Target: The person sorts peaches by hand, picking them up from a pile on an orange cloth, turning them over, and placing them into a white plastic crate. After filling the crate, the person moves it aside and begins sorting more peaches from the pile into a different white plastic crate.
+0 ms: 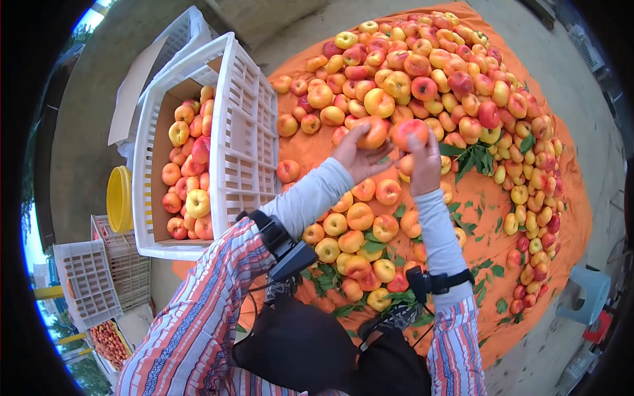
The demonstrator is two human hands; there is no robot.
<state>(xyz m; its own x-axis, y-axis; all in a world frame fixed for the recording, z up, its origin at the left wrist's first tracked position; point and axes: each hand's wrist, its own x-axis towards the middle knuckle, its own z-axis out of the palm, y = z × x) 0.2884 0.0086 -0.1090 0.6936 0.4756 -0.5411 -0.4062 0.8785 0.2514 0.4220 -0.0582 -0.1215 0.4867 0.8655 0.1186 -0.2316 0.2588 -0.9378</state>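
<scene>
My left hand (360, 157) is wrapped round a flat orange-red peach (375, 132). Close beside it on the right, my right hand (424, 162) grips a redder peach (408, 134), its fingers over the fruit. Both hands are above an orange cloth (522, 59) heaped with red and yellow peaches (422, 66). Nearer my body lies a smaller group of peaches (360, 216) among green leaves. To the left stands a white plastic crate (247, 132) lined with cardboard, holding several peaches (191, 171).
A yellow bucket (119, 198) stands left of the white crate. Stacked crates (86, 284) are at the lower left, near a box of small fruit (109, 343). A light blue stool (586, 294) and a red object (598, 327) are at the right. Leaves (472, 155) lie on the cloth.
</scene>
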